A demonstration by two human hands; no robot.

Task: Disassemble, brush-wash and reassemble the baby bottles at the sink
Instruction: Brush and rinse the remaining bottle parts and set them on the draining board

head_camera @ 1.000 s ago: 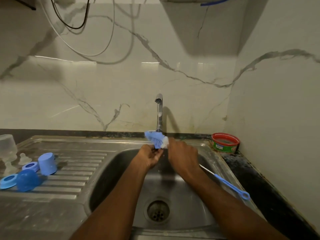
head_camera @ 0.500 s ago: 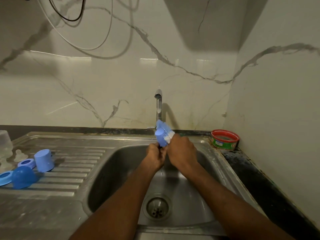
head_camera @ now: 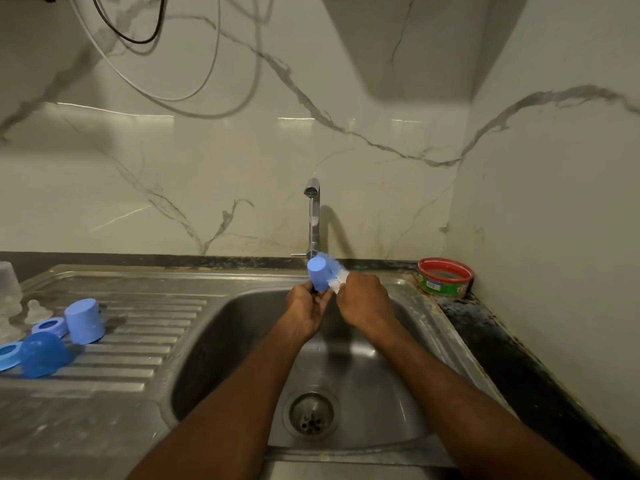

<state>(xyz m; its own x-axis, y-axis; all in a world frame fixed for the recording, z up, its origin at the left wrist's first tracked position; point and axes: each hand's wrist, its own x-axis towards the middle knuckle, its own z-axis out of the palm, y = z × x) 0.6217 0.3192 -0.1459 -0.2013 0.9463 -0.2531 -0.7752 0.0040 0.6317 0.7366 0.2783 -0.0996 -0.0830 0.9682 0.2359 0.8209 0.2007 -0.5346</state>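
1. The left hand (head_camera: 306,306) is raised over the far edge of the sink (head_camera: 214,341), fingers curled round the lower end of a blue cap (head_camera: 319,277); the cap stands up out of the top of the grip, its closed end toward the camera, just below the faucet (head_camera: 313,216), from which a thin stream of water runs.
2. The right hand (head_camera: 363,301) sits just right of the left, nearly touching it; its fingers are clenched round a brush (head_camera: 335,277), whose blue and white bristles stick out to the far left of the fist and press against the right side of the cap; the brush head is blurred, and I cannot tell whether it goes inside the cap.
3. Both forearms reach in from the near edge, over the basin and its drain (head_camera: 311,414).
4. On the ribbed drainboard (head_camera: 149,341) to the left, well apart from the hands, lie other bottle parts: a second blue cap (head_camera: 85,320) standing on its open end; a blue ring (head_camera: 50,326) just left of it; a blue dome cover (head_camera: 43,355) nearer; another blue ring (head_camera: 7,355) at the left edge, cut off by the frame; a clear teat (head_camera: 36,311) beyond them; a clear bottle (head_camera: 8,285) at the far left, only partly in view.
5. At the far right corner of the counter stands a red-rimmed green tub (head_camera: 445,277), against the wall.
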